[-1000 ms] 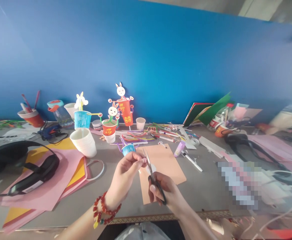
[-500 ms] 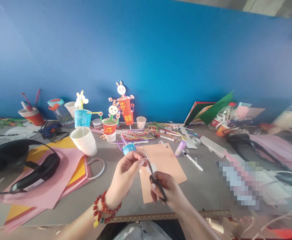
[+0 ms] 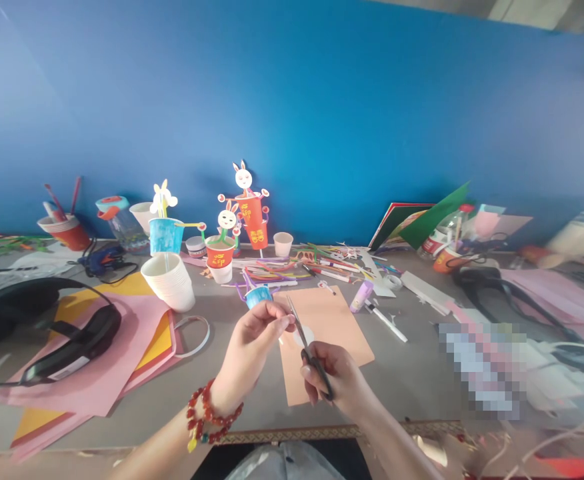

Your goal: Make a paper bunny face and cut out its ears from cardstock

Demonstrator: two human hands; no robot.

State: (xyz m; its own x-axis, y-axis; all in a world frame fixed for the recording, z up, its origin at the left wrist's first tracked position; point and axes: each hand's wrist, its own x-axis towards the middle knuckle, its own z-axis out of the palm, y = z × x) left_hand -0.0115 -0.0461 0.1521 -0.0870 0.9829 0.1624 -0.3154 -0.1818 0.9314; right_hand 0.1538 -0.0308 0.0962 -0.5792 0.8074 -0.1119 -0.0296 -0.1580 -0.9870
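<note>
My right hand grips a pair of black-handled scissors, blades pointing up and away from me. Beside the blades, my left hand has thumb and fingertips pinched together; whatever small piece is between them is too hidden to name. A red bead bracelet circles the left wrist. Under both hands lies a sheet of peach paper bearing a white paper disc, partly covered by the scissors. Just past my left fingers is a small blue paper cup with purple pipe-cleaner arms.
Rabbit-faced cup figures stand at the back by the blue wall. Stacked white cups, pink paper and a black headset lie left. Pipe cleaners, a purple glue stick and a white marker lie beyond the sheet.
The scissor blades have come closer together near the left fingertips. My left hand stays almost still, and the view has shifted slightly.
</note>
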